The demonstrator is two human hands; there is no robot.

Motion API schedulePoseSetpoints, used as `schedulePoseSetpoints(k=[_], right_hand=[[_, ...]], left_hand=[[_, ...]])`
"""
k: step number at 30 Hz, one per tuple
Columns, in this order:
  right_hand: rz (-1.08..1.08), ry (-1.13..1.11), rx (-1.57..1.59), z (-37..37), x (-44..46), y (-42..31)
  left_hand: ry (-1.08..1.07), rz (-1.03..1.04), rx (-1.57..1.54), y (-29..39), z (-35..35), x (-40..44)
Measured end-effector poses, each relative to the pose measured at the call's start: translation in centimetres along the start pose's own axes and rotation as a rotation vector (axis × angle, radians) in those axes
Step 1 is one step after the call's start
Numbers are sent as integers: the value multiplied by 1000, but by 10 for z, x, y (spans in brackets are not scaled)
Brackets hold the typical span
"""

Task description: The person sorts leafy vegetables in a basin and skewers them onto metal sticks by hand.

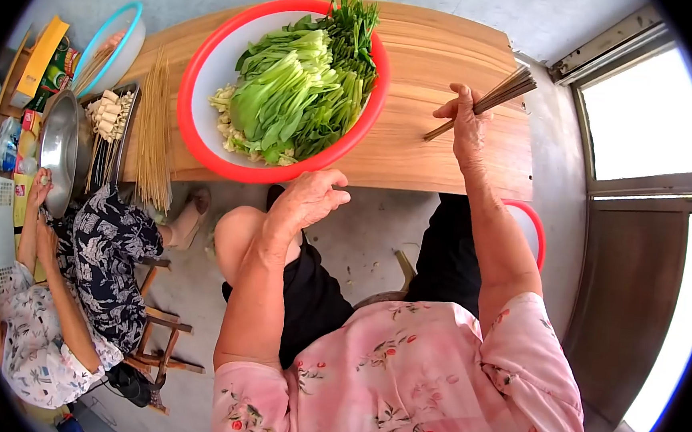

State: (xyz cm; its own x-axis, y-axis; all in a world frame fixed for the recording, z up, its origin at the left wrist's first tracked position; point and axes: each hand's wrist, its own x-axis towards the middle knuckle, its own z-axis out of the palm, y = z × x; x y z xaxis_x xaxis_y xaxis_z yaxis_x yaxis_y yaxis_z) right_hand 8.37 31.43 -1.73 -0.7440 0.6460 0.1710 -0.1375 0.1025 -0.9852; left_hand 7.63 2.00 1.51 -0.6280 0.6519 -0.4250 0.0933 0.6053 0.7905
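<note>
Dark sticks (509, 87) held in R hand, over R part of table (445, 54)

R hand (471, 127) grip is closed round the bundle, some fingers poking out past it; sticks slant, lower ends twd table middle, upper ends twd far R corner. L hand (308, 201) grip is loose: fingers bent, gap btwn tips, just beside near edge of red-rimmed basin (380, 98); can't tell if touching. Basin holds leafy greens (283, 83), w/ thinner dark greens (351, 28) on R & small pale bits (226, 115) on L. Left of basin: pale sticks (156, 134), ends overhanging near edge; then tray (133, 101) w/ white skewered pieces (108, 115), metal bowl (58, 144), blue-rimmed basin (135, 37) w/ sticks inside. Co-worker's hand (39, 188) is by metal bowl. Second basin (540, 230), red-rimmed too, shows partly past R forearm.
</note>
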Motion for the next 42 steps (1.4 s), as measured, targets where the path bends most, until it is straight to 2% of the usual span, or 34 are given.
schedulePoseSetpoints(k=[8,10,12,14,16,17,19,20,22,24,28,30,32,34,36,38,40,42], right_hand=[[-4,-98,18,-3,-7,-3],[69,-168,17,-2,-12,-19],[119,-203,131,7,-23,-30],[304,-319,320,13,-32,-32],[556,-427,520,18,-46,-37],[690,-465,598,20,-52,-34],[827,-494,742,23,-61,-24],[885,-498,815,24,-64,-18],[858,-524,786,24,-74,-18],[837,-553,757,23,-79,-16],[839,-588,774,22,-82,-10],[874,-527,695,25,-86,-6],[885,-507,750,27,-90,-1],[946,-344,661,33,-99,-4],[933,-334,650,34,-107,2],[928,-227,527,33,-114,1],[913,-244,529,32,-120,8],[839,-153,289,33,-121,16]], left_hand=[[-21,7,31,-3,4,4],[76,172,134,-10,8,7],[127,235,134,-11,14,12],[172,303,135,-12,24,19],[180,334,-73,-10,36,23],[176,343,-68,-6,41,22],[-18,159,-474,7,50,13],[-21,166,-467,14,53,9],[-290,-57,-852,23,59,0],[-276,-74,-883,21,69,-4],[-189,-127,-963,28,83,-14],[-121,-137,-1019,25,94,-14],[-73,-182,-1034,26,104,-12],[-7,-203,-1105,20,111,-8],[42,-213,-1080,13,113,-1],[94,-222,-1054,6,113,4],[142,-257,-1023,2,111,8],[149,-268,-1016,2,110,13]])
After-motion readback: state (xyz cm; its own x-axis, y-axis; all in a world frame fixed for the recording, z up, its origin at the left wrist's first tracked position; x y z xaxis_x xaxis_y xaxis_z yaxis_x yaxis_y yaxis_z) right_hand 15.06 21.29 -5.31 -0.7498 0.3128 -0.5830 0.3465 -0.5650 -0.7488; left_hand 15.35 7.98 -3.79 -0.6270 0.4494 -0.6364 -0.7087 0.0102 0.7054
